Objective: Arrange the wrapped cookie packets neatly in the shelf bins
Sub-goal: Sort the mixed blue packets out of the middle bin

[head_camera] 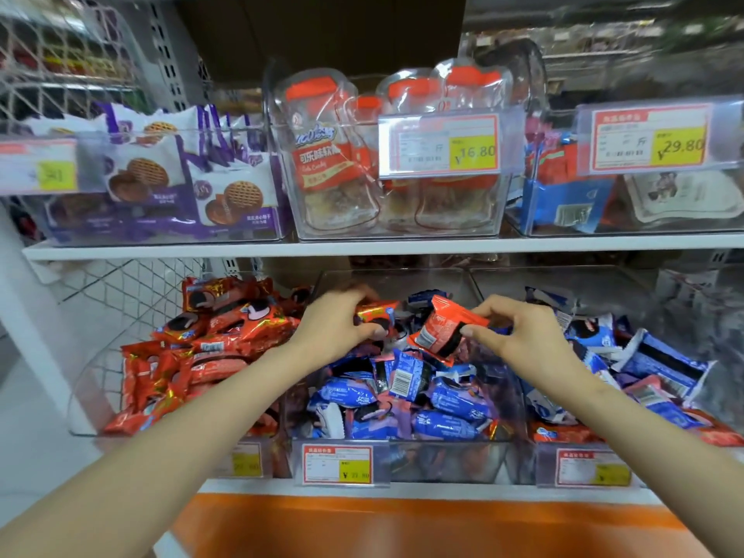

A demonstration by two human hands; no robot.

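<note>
Nearest you: an orange panel (402,525) below the white lower shelf (402,487). On that shelf's front, yellow-and-red price tags (340,465), their figures blurred. Lower shelf, left bin (92,380): a heap of red cookie packets (193,356), loosely piled. Lower shelf, middle bin (451,461): blue cookie packets (443,400), jumbled at all angles. Lower shelf, right bin (583,283): more blue-and-white packets (652,368), likewise untidy. Your left hand (334,324) is over the back left corner of the middle bin, fingers curled round a red packet (376,312). Your right hand (519,332) is above the blue pile in the same bin, thumb and fingertips pinching the edge of a second red packet (443,332), which hangs tilted, clear of the heap; the two held packets are near each other but apart. Upper shelf (362,247), left: a clear bin of purple-and-white biscuit packets (169,183), standing in rows. Upper shelf, middle: clear bottle-shaped candy packs (322,155) with red caps, behind a tag reading 16.80 (443,145). Upper shelf, right: mixed red and blue packs (563,187) behind a tag reading 29.80 (648,138).
</note>
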